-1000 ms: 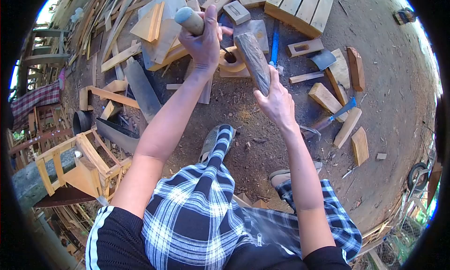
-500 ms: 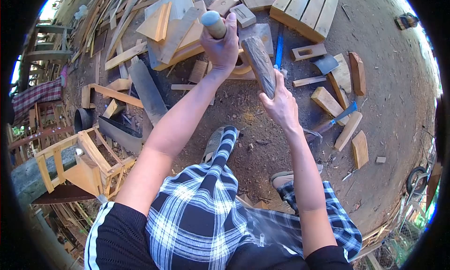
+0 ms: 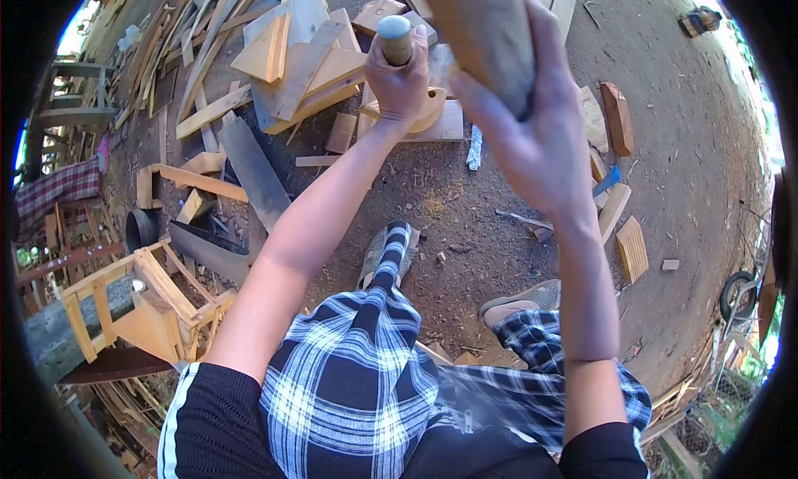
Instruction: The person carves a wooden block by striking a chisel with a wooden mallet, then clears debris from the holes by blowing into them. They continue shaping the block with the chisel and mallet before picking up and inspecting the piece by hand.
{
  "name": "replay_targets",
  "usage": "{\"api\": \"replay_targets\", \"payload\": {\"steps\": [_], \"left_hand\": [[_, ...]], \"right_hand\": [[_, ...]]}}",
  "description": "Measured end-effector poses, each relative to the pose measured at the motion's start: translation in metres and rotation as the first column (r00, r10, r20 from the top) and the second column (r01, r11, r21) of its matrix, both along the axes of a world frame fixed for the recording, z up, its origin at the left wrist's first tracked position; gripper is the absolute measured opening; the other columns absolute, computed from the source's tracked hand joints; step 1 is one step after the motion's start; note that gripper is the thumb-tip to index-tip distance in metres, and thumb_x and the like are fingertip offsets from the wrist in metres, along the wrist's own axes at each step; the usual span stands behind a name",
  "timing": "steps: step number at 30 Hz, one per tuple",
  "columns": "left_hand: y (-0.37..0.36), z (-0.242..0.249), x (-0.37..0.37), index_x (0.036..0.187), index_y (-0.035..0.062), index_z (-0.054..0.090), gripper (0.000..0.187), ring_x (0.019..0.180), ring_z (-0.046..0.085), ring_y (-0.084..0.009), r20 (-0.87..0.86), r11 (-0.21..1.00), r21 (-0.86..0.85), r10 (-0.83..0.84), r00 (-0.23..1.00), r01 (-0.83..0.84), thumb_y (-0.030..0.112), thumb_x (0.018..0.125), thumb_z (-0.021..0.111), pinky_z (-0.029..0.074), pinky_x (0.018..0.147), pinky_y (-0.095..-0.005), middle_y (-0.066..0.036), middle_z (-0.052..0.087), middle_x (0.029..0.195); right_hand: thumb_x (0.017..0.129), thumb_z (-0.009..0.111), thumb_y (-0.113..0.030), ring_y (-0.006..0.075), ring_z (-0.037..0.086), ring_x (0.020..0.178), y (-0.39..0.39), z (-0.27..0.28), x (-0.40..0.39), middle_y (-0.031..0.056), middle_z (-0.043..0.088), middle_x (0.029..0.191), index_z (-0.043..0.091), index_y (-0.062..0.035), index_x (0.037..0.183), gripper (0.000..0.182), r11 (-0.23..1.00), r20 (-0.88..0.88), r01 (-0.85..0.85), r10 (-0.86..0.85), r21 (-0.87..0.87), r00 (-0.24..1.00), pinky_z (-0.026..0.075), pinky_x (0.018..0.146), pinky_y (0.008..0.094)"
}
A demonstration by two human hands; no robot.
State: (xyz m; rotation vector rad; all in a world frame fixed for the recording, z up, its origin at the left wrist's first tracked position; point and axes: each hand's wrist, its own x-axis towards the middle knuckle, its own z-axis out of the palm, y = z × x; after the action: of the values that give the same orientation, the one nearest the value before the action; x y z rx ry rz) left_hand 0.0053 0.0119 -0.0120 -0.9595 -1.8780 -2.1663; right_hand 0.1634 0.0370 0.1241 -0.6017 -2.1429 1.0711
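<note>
My left hand (image 3: 399, 87) is closed around an upright chisel handle (image 3: 395, 40), round and wooden with a pale blue end; its blade is hidden. Below that hand lies a pale curved wooden piece (image 3: 431, 109) with a small hole, over a flat board (image 3: 445, 123). My right hand (image 3: 544, 138), raised close to the camera, grips a thick wooden block (image 3: 486, 39) used like a mallet. The block is blurred and its far end leaves the top of the view. It is apart from the chisel handle.
Stacked boards (image 3: 312, 72) lie left of my left hand, with a long dark plank (image 3: 249, 163) nearer. A wooden frame (image 3: 150, 288) stands at lower left. Wood offcuts (image 3: 615, 117) lie on the dirt at right, near a blue blade (image 3: 608, 180). My feet flank the middle ground.
My right hand has lifted the wooden block up and toward the camera, away from the chisel handle. My left hand keeps its hold, shifted slightly right in view.
</note>
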Motion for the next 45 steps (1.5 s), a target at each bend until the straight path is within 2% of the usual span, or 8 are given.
{"api": "replay_targets", "payload": {"steps": [5,8,11,13,15,16,23,45], "left_hand": [[0.007,-0.028,-0.016,0.084,0.0017,0.062,0.021,0.07,0.067,-0.0152,-0.122,0.983,-0.034,-0.184,0.975,0.181,0.017,0.078,0.075,0.051,0.067,-0.0306,-0.008,0.069,0.076],[0.003,-0.004,-0.004,0.085,0.0014,0.063,0.013,0.071,0.067,-0.015,0.075,0.998,0.011,-0.061,0.995,0.06,0.009,0.078,0.07,0.051,0.068,-0.0286,-0.008,0.071,0.078],[-0.001,0.0,-0.01,0.084,0.0007,0.061,0.008,0.068,0.065,-0.0145,0.024,0.983,0.052,-0.18,0.983,0.179,0.003,0.079,0.067,0.051,0.069,-0.0271,-0.005,0.07,0.076],[0.003,0.008,-0.017,0.081,0.003,0.059,0.01,0.058,0.059,-0.0102,0.094,0.966,0.091,-0.249,0.964,0.241,0.003,0.083,0.069,0.049,0.059,-0.0238,0.0,0.064,0.068],[-0.011,0.009,-0.026,0.077,0.0065,0.057,0.019,0.049,0.051,-0.0053,0.511,0.866,0.174,-0.486,0.709,0.468,0.01,0.087,0.072,0.041,0.046,-0.0207,0.001,0.057,0.062],[-0.009,0.015,-0.018,0.073,0.0135,0.046,0.029,0.044,0.036,-0.0035,0.462,0.914,0.078,-0.388,0.798,0.398,0.016,0.092,0.068,0.029,0.043,-0.0215,0.005,0.042,0.056],[-0.006,0.01,0.0,0.074,0.0097,0.051,0.031,0.045,0.047,-0.0031,0.479,0.976,0.179,-0.194,0.856,0.121,0.023,0.09,0.074,0.035,0.039,-0.0191,0.003,0.052,0.058],[-0.02,0.026,-0.008,0.066,0.0132,0.046,0.033,0.045,0.037,-0.0024,0.438,0.667,-0.213,-0.588,0.68,0.714,0.017,0.094,0.062,0.028,0.043,-0.0197,0.006,0.042,0.055]], "right_hand": [[0.081,0.066,-0.026,0.033,0.07,0.086,0.017,0.003,-0.007,0.0252,0.067,0.101,0.038,-0.0079,0.142,0.069,0.941,0.469,-0.208,0.062,0.266,0.881,0.054,0.077,0.0434],[0.082,0.065,-0.029,0.0304,0.07,0.085,0.012,0.012,-0.005,0.0228,0.067,0.098,0.038,-0.0083,0.142,0.069,0.966,0.131,-0.046,0.013,0.254,0.991,0.054,0.078,0.0419],[0.082,0.065,-0.031,0.0292,0.068,0.087,0.019,-0.016,-0.005,0.0205,0.066,0.102,0.039,-0.0075,0.142,0.068,0.992,0.462,-0.11,0.125,-0.06,0.878,0.054,0.078,0.0402],[0.082,0.064,-0.031,0.0298,0.065,0.094,0.026,-0.027,-0.002,0.0205,0.063,0.109,0.039,-0.0049,0.141,0.069,0.962,0.368,-0.097,0.189,-0.255,0.911,0.053,0.08,0.042],[0.082,0.06,-0.034,0.0359,0.069,0.085,0.02,-0.047,0.002,0.0295,0.065,0.103,0.038,-0.0028,0.139,0.07,0.972,0.193,0.012,0.034,-0.236,0.981,0.056,0.079,0.046],[0.082,0.06,-0.033,0.039,0.068,0.09,0.018,-0.063,0.003,0.0306,0.065,0.104,0.036,-0.004,0.141,0.07,0.966,0.127,0.058,-0.026,-0.251,0.992,0.055,0.082,0.0474],[0.081,0.066,-0.029,0.0461,0.067,0.094,-0.026,-0.145,0.03,0.0262,0.064,0.113,0.029,-0.0119,0.143,0.074,0.991,0.704,0.094,-0.002,-0.092,0.71,0.054,0.083,0.0527],[0.08,0.07,-0.033,0.0437,0.068,0.093,-0.028,-0.15,0.03,0.0258,0.065,0.108,0.031,-0.0151,0.143,0.076,0.981,0.72,0.167,-0.044,-0.101,0.692,0.054,0.083,0.0519]]}}
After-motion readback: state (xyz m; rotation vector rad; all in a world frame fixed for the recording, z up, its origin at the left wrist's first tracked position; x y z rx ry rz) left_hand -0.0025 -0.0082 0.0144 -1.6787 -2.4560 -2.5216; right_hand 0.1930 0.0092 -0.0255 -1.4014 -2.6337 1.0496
